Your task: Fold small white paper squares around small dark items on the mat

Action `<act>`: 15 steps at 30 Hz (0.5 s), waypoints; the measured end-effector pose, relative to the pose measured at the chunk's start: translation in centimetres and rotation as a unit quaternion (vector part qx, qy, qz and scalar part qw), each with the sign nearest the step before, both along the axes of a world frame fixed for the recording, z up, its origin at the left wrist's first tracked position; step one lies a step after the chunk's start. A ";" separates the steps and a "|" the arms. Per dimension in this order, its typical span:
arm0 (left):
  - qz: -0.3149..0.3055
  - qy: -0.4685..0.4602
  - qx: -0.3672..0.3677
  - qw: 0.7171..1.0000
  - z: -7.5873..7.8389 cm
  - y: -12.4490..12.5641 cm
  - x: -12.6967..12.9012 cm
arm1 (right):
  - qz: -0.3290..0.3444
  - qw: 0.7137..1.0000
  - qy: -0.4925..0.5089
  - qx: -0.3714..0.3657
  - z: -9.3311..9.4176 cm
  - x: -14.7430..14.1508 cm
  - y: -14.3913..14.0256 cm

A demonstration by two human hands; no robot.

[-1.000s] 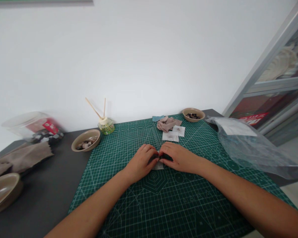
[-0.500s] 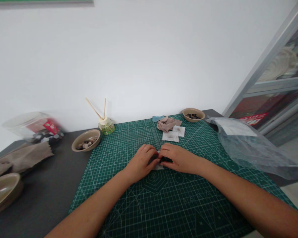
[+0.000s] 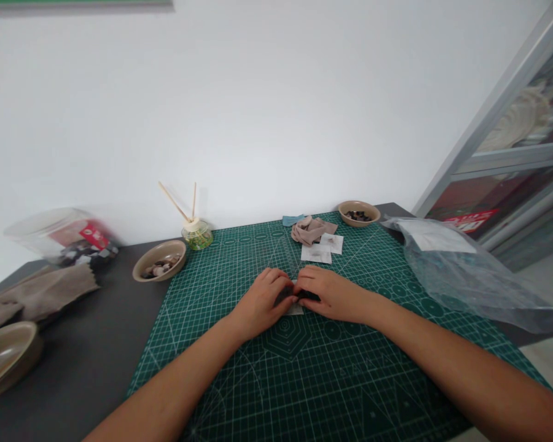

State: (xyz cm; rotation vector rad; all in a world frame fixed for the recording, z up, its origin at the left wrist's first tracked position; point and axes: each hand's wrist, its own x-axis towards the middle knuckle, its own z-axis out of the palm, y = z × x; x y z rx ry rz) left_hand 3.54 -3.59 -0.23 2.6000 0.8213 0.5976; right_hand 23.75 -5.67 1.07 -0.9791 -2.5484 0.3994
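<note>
Pinched between both hands at the middle of the green cutting mat [image 3: 304, 380] is a small white patch [image 3: 296, 309] with something dark on it. Left hand [image 3: 262, 301] and right hand [image 3: 332, 293] are closed on its edges. It is judged light, limp and best held by its corners.

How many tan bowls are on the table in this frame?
3. One bowl sits left of the cutting mat by the reed diffuser, one at the mat's far right corner, one at the near left edge, partly cut off.
</note>
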 end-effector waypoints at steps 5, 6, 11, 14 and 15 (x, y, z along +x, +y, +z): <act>-0.005 -0.005 -0.003 1.000 0.1 -0.1 0.1 | -0.022 1.000 -0.012 0.009 -0.2 0.1 0.2; -0.005 -0.006 -0.004 1.000 0.1 -0.1 0.1 | -0.017 1.000 -0.012 0.006 -0.2 0.1 0.1; -0.004 -0.005 -0.004 1.000 0.1 -0.1 0.0 | 0.002 1.000 -0.007 -0.011 0.1 0.0 0.0; -0.004 -0.005 -0.006 1.000 0.1 0.0 0.0 | -0.007 1.000 -0.014 -0.010 0.1 0.0 0.0; -0.004 -0.006 -0.006 1.000 0.1 0.0 0.0 | -0.011 1.000 -0.017 -0.007 0.1 0.0 0.0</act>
